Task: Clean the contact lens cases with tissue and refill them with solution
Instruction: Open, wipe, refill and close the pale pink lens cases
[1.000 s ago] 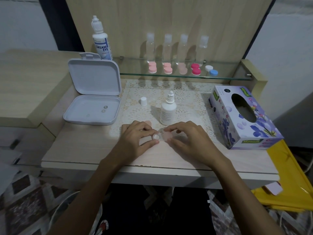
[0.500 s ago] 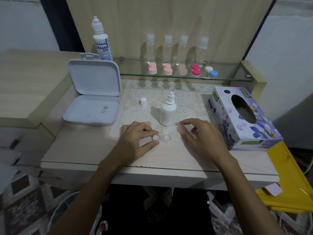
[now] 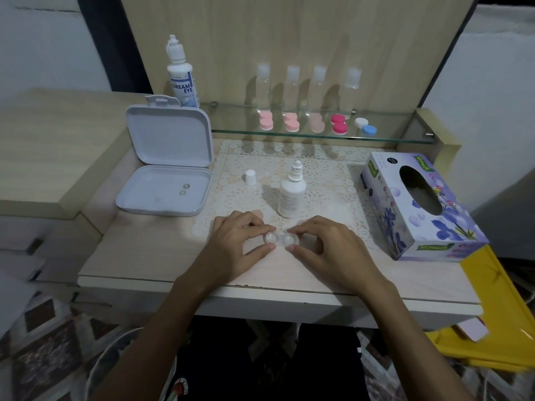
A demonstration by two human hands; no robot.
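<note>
A clear twin-cup contact lens case [image 3: 280,238] lies uncapped on the table near the front. My left hand [image 3: 238,244] pinches its left cup between thumb and fingers. My right hand [image 3: 327,246] pinches the right cup the same way. A pale pink cap [image 3: 258,213] lies just behind my left hand. The small white solution bottle [image 3: 291,193] stands uncapped right behind the case, its white cap [image 3: 250,177] on the lace mat to the left. The tissue box [image 3: 417,206] sits at the right.
An open white box [image 3: 168,169] holding two small lenses stands at the left. A large Dream Eye bottle [image 3: 181,73] is behind it. The glass shelf [image 3: 388,138] carries several clear bottles and several coloured lens cases. A yellow bag [image 3: 492,314] lies at the lower right.
My right hand carried a pink cap off to the right, then came back with nothing in it and took hold of the case's right cup. My left hand stayed on the left cup.
</note>
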